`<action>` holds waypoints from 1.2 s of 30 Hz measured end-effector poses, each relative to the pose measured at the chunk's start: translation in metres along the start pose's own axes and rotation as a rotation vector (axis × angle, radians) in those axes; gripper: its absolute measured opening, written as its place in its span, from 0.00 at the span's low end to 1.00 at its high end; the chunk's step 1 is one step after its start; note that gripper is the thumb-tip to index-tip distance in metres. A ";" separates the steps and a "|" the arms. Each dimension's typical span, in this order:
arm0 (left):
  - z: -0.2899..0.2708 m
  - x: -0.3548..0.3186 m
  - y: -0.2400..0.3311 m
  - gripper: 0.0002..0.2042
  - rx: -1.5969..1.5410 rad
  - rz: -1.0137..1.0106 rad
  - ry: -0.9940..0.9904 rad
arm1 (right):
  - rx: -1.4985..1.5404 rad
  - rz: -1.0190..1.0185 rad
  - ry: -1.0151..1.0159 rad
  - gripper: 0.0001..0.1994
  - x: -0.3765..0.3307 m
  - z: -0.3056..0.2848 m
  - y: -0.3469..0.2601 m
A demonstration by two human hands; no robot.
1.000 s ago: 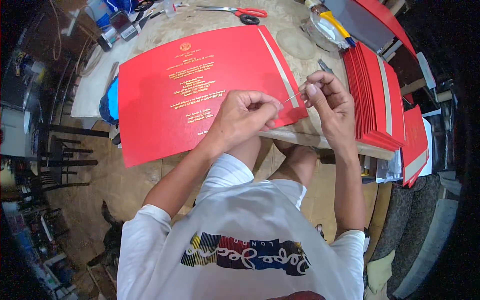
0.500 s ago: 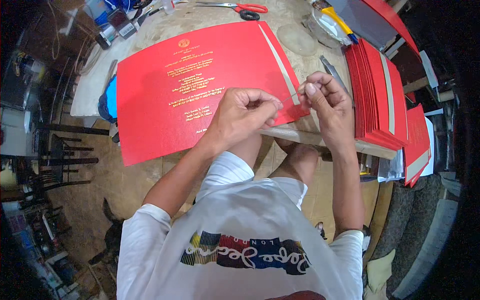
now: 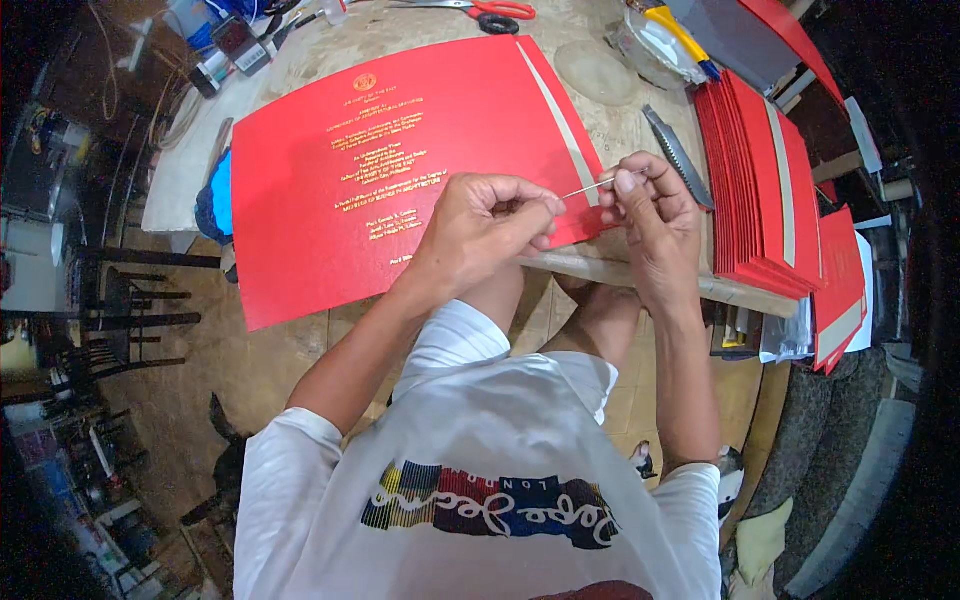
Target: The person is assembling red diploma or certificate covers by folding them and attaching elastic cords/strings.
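Pinching a thin pale strip between both sets of fingertips, the person works at the near edge of the table. Left hand is curled almost closed, thumb and forefinger nipped on the strip's left end; right hand likewise has thumb and forefinger pressed on the other end, the remaining fingers folded loosely. Strip hangs just above the lower right corner of a large red cover sheet, which lies flat across the table's middle with gold lettering up and overhangs the near edge on the left. A lighter band runs down that sheet near its right side. Whether the strip is being peeled off or laid on, I cannot tell. Judging by the layout, this sheet is mid-process: the strip is not seated flat anywhere yet. Stack of similar red covers sits along the table's right edge, so a good number look handled or waiting; which, unclear. Serrated blade lies between sheet and stack; red-handled scissors at the far edge.
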State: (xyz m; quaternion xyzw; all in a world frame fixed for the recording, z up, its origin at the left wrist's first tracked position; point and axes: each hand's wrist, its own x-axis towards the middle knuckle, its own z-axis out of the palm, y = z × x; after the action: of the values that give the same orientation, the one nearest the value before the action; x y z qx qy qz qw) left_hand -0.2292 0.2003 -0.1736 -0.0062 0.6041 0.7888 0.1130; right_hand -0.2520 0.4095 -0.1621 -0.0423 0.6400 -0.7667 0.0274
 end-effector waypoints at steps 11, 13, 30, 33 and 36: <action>-0.002 0.000 0.000 0.08 -0.008 -0.025 0.006 | -0.040 -0.021 0.003 0.09 -0.002 0.001 0.002; -0.002 0.000 0.001 0.08 -0.008 -0.043 0.004 | -0.066 -0.019 0.011 0.08 -0.003 0.002 0.000; -0.005 0.000 -0.007 0.09 0.080 0.037 -0.024 | -0.049 -0.052 -0.005 0.08 -0.002 -0.002 0.006; -0.006 0.000 -0.008 0.09 0.076 0.029 -0.018 | -0.042 -0.031 0.008 0.08 -0.003 -0.005 0.006; -0.006 0.000 -0.008 0.09 0.078 0.028 -0.022 | -0.041 -0.041 0.010 0.08 -0.003 -0.005 0.006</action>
State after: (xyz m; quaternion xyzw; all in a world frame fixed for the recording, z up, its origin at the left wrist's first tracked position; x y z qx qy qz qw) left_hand -0.2289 0.1964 -0.1826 0.0155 0.6333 0.7661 0.1086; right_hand -0.2500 0.4135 -0.1690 -0.0520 0.6548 -0.7540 0.0076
